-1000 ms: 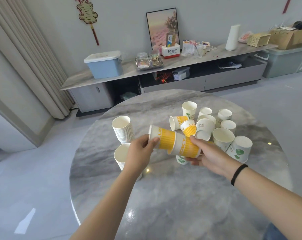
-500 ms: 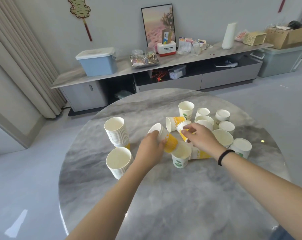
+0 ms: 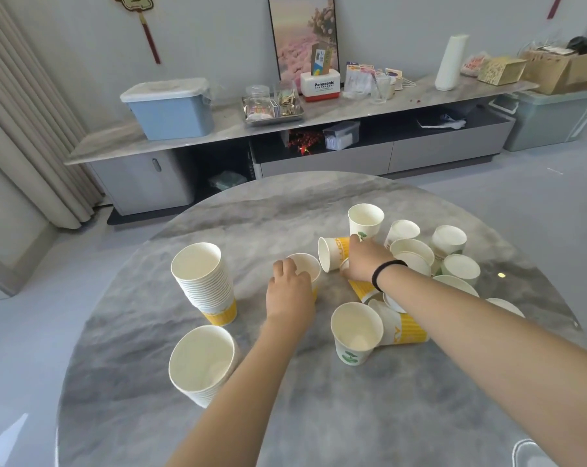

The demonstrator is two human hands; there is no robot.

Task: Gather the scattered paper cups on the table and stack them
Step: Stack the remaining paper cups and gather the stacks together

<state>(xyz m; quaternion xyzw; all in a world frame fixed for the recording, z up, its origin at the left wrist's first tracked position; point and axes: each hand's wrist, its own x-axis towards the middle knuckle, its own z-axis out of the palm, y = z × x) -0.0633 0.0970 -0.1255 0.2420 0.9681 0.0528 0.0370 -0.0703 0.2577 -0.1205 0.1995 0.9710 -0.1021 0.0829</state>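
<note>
While two finished stacks [image 3: 203, 281] stand at nine o'clock, a yellow cup [image 3: 306, 269] is gripped upright in the left hand [image 3: 290, 294]. At one o'clock from it, a tipped cup [image 3: 331, 252], mouth turned toward nine, is touched by the right hand [image 3: 364, 259]; closure of those fingers cannot be told.

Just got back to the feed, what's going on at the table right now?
A person is gathering paper cups on a round marble table. The left hand grips a yellow cup; the right hand reaches onto a yellow cup lying on its side. Two stacks stand at the left: a tall stack and a nearer, shorter stack. Many loose cups remain scattered on the right.
</note>
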